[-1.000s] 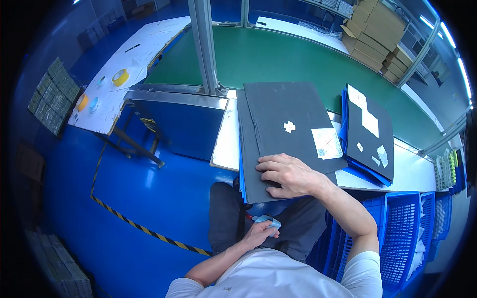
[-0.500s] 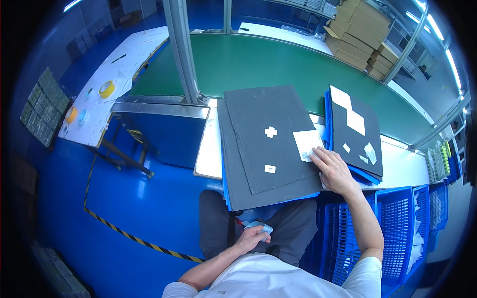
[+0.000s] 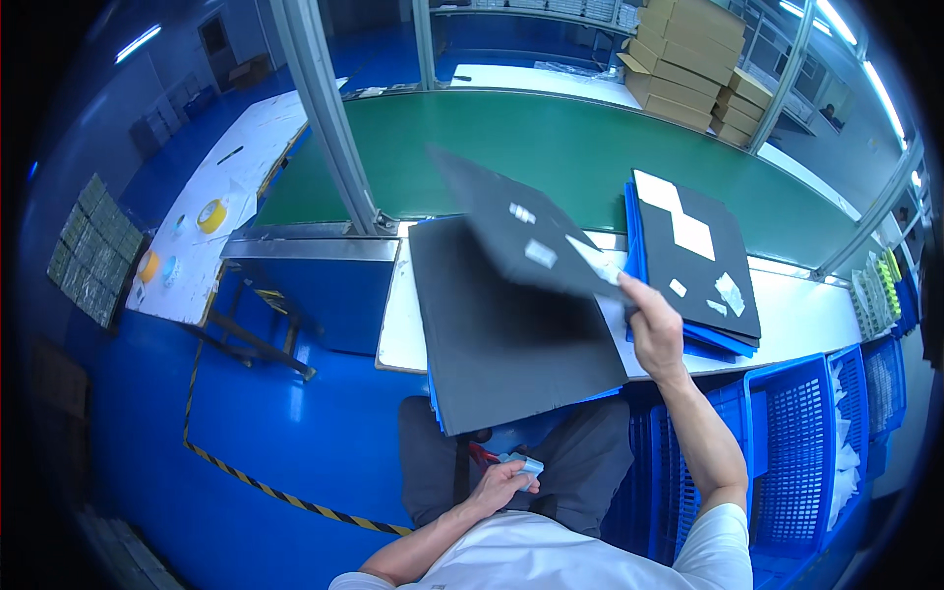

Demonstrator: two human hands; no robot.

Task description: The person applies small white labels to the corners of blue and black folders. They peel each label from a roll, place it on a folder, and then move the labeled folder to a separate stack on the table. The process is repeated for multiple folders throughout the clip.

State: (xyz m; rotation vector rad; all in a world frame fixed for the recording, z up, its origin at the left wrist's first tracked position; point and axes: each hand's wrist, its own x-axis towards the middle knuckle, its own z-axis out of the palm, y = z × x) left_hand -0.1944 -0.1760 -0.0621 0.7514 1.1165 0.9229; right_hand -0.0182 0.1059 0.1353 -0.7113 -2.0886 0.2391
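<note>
My right hand (image 3: 657,332) pinches the near right corner of a thin black sheet (image 3: 492,221). Tilted and blurred, the sheet is raised off another black sheet (image 3: 511,349) below it. White patches show on the raised sheet, one of them a white paper (image 3: 596,260) beside my fingers. Blue edges stick out under the lower sheet. Over my lap, my left hand (image 3: 498,487) is closed around a small light-blue object (image 3: 531,467) whose kind I cannot make out. Something red (image 3: 482,454) shows just beyond that hand, partly hidden.
To the right lies another stack of black and blue sheets (image 3: 728,265) with white papers on top. A green conveyor belt (image 3: 492,128) runs behind the white table (image 3: 806,315). Blue baskets (image 3: 792,452) stand at the right. A metal post (image 3: 334,118) rises at the left.
My right hand has gripped the top black sheet and lifted it, uncovering the sheet below. My left hand stays over my lap with the light-blue object.
</note>
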